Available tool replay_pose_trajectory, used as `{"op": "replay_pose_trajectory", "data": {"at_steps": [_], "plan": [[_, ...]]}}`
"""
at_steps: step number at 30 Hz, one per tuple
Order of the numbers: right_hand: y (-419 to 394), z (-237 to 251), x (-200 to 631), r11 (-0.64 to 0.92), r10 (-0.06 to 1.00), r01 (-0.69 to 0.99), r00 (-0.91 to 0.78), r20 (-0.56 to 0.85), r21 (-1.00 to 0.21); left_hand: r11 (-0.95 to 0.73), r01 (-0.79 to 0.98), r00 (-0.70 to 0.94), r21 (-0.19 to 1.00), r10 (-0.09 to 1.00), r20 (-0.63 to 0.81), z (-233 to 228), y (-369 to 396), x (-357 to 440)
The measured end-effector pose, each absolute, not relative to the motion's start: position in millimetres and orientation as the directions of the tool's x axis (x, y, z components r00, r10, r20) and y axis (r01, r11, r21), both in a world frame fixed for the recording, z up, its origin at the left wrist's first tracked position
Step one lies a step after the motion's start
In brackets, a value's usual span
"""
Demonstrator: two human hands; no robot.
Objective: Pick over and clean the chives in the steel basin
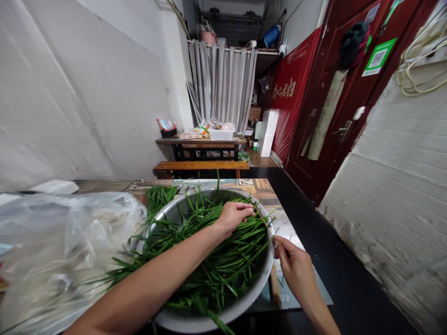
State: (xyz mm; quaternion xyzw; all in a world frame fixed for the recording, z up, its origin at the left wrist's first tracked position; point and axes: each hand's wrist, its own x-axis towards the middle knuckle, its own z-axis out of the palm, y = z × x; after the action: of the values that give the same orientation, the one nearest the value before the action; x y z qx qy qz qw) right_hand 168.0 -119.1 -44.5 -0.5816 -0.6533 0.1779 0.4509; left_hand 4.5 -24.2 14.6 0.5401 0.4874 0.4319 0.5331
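A wide metal basin (268, 274) heaped with long green chives (223, 260) stands on the table in front of me. My left hand (234, 217) reaches across the basin, its fingers pinched over the chives near the far right rim. My right hand (295, 263) is just outside the right rim, thumb and fingers closed. Between the two hands runs a thin tan strand (264, 222), each end at a hand's fingertips. It looks like a withered chive leaf, but it is too fine to be certain.
More chives (160, 197) lie behind the basin's left rim. A large clear plastic bag (70, 242) fills the table's left side. Beyond stand a wooden bench (202, 165) and another table carrying a white tub (222, 133). A dark red door (335, 107) is at right.
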Motion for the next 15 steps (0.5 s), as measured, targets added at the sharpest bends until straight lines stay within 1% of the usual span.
{"op": "replay_pose_trajectory", "data": {"at_steps": [4, 15], "plan": [[-118.4, -45.3, 168.4, 0.254, 0.923, 0.608, 0.081, 0.377, -0.752, 0.035, 0.035, 0.127, 0.999, 0.991, -0.039, 13.1, -24.8, 6.0], [-120.3, -45.6, 168.2, 0.269, 0.909, 0.645, 0.075, 0.41, -0.715, 0.079, 0.017, 0.112, 0.997, 0.99, -0.081, 13.6, -27.8, 8.5]]}}
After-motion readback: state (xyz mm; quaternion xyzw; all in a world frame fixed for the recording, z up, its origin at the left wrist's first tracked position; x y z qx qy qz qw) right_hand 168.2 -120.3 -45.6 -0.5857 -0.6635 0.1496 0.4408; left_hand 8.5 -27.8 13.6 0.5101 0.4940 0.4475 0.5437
